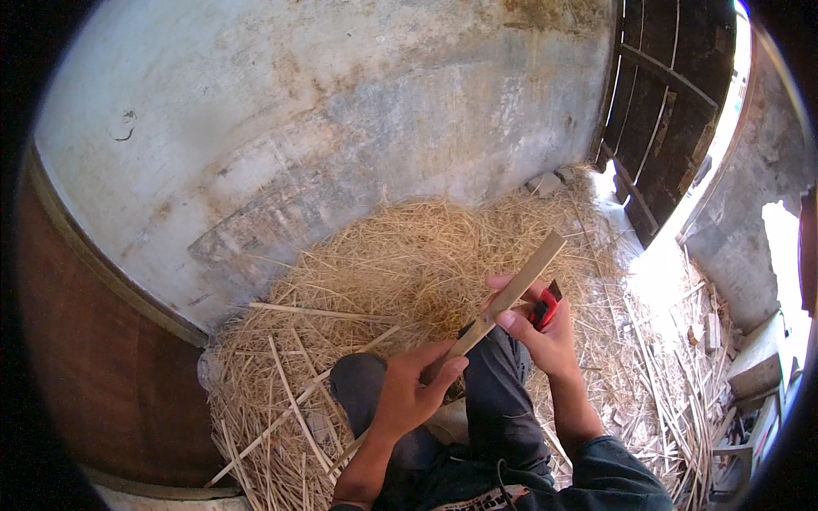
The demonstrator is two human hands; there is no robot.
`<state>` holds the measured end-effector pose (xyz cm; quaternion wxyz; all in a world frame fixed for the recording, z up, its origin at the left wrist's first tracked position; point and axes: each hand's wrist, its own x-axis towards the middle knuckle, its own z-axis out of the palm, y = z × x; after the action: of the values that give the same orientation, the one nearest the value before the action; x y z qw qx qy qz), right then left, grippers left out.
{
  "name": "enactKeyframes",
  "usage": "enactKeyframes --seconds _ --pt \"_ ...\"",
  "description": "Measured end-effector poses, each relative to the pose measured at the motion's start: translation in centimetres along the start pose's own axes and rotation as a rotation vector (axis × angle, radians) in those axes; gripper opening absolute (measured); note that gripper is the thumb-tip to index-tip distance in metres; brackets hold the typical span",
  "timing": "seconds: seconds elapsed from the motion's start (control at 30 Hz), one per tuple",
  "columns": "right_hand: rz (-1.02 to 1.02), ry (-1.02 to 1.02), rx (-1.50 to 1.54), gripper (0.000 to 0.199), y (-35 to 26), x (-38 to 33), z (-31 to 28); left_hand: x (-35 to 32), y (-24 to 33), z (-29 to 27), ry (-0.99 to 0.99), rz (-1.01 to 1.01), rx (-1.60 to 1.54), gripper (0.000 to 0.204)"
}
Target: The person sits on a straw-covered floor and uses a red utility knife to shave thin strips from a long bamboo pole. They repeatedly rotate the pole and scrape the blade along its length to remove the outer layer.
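A flat strip of bamboo or wood [524, 279] slants up and to the right above my knees. My left hand [415, 383] is closed round its lower end. My right hand [552, 341] grips a red-handled cutter knife [546, 310], whose dark blade points up, clear of the strip. The right thumb and a finger also pinch the strip near its middle. Part of the knife handle is hidden in the palm.
Pale shavings [409, 247] cover the floor round my legs [498, 400]. Long thin strips [294, 400] lie at the left, and more strips [673, 392] at the right. A stained wall [341, 111] rises ahead; a dark plank door [669, 102] stands at the far right.
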<state>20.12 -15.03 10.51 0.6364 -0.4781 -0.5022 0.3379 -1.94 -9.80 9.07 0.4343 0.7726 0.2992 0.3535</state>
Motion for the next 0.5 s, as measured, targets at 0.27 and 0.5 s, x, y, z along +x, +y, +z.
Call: enactKeyframes --seconds 0.27,0.5 --pt "-0.262 0.122 -0.402 0.035 0.9 -1.7 -1.2 -0.6 1.2 -0.1 0.083 -0.051 0.215 0.03" --pt "-0.494 -0.044 -0.759 0.032 0.1 -1.6 -0.1 -1.8 2.4 0.3 0.024 -0.14 0.43 0.031"
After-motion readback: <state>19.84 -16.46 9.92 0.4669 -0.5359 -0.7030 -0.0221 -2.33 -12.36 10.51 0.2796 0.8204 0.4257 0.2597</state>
